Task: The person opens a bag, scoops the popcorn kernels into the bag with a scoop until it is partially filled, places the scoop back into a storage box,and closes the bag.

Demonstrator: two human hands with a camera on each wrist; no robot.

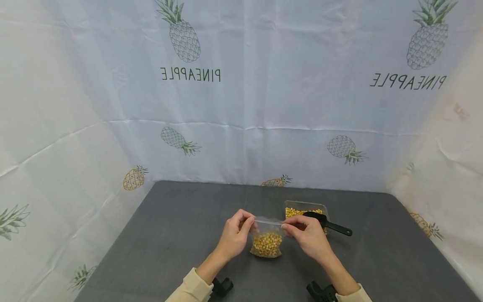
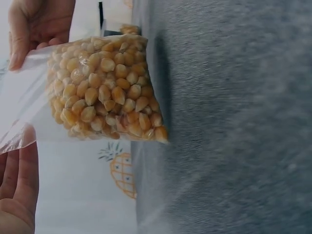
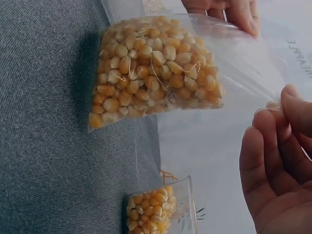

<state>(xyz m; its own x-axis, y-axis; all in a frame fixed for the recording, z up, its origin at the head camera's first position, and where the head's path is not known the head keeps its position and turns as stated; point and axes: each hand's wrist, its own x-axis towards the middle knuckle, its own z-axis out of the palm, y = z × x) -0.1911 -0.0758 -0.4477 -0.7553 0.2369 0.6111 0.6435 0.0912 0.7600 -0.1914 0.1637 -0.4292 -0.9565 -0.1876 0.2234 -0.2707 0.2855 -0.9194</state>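
Note:
A clear zip bag [image 1: 267, 243] part filled with yellow corn kernels [image 2: 105, 87] hangs upright between both hands, its bottom at or just above the grey table. My left hand [image 1: 232, 237] pinches the bag's top left corner between thumb and fingers. At the top right corner, my right hand [image 1: 310, 235] pinches the edge between thumb and forefinger, seen closely in the right wrist view. The bag's upper part is stretched flat between them, and the kernels sit in its lower half. Whether the zip is fully closed I cannot tell.
Behind my right hand stands a clear container [image 1: 306, 204] of corn kernels, with a black scoop [image 1: 332, 225] lying across it, handle to the right. The dark grey table [image 1: 181, 235] meets a pineapple-print curtain [image 1: 241, 100] at the back and sides.

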